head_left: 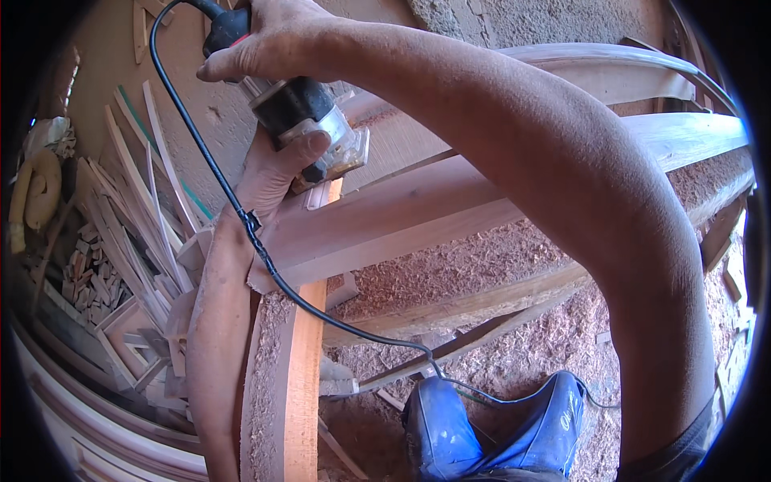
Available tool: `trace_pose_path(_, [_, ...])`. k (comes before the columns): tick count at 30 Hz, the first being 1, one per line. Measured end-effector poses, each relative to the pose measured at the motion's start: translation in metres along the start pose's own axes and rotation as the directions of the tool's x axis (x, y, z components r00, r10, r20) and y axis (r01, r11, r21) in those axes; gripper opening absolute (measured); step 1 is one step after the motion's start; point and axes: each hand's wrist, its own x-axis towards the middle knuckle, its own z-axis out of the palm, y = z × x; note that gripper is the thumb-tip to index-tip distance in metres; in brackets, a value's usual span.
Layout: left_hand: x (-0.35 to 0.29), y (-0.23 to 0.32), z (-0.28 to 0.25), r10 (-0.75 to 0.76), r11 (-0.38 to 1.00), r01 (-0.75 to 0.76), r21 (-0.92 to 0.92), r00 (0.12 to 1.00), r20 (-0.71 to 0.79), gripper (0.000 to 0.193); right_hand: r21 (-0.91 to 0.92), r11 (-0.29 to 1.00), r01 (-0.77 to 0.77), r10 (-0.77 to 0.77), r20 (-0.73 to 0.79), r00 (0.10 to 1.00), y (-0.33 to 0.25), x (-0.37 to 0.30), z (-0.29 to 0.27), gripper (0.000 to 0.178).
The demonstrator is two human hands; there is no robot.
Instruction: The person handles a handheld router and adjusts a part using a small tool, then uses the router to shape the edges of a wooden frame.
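A compact hand router [301, 108] with a black and silver body and a clear, dusty base stands tilted at the upper left. My right hand [281, 40] grips its upper end from above, the thumb along its side. Lower down, my left hand [277, 165] closes round the base, its thumb pressed on the housing; the other fingers are mostly hidden. Beneath the base is the end of a pale wooden plank [393, 213], which lies across a second, orange-edged board [303, 377]. The router bit is hidden. A black power cord [189, 120] loops over my left wrist.
Red-brown shavings [458, 269] cover the bench and floor. Curved wooden pieces [610, 76] lie at the far right. Thin strips [128, 185] and small offcuts [92, 265] lean and pile at left beside a wall. Blue trouser legs [442, 426] show below, near the cord.
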Motion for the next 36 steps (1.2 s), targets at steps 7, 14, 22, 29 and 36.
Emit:
trace_pose_path(7, [-0.004, -0.003, 0.000, 0.013, 1.000, -0.013, -0.002, 1.000, -0.014, 0.103, -0.018, 1.000, -0.008, 0.008, -0.019, 1.000, 0.000, -0.001, 0.005, 0.084])
trace_pose_path(14, [-0.002, -0.004, -0.008, 0.017, 0.995, -0.013, 0.102, 0.999, -0.037, 0.109, -0.007, 1.000, -0.029, 0.029, 0.003, 1.000, 0.001, 0.000, 0.007, 0.090])
trace_pose_path(22, [-0.007, -0.001, 0.001, -0.002, 1.000, 0.002, 0.011, 0.999, -0.043, 0.104, -0.001, 0.999, -0.051, 0.051, 0.044, 0.998, 0.004, -0.001, 0.010, 0.093])
trace_pose_path(29, [-0.008, 0.003, -0.001, -0.002, 0.996, 0.006, 0.086, 0.999, -0.050, 0.103, -0.040, 0.998, -0.040, 0.040, -0.002, 0.999, 0.003, -0.002, 0.013, 0.096])
trace_pose_path(36, [-0.002, -0.003, -0.002, 0.063, 0.968, -0.049, 0.245, 0.997, -0.052, 0.119, -0.041, 0.999, -0.001, -0.002, -0.054, 0.999, 0.004, -0.003, 0.012, 0.085])
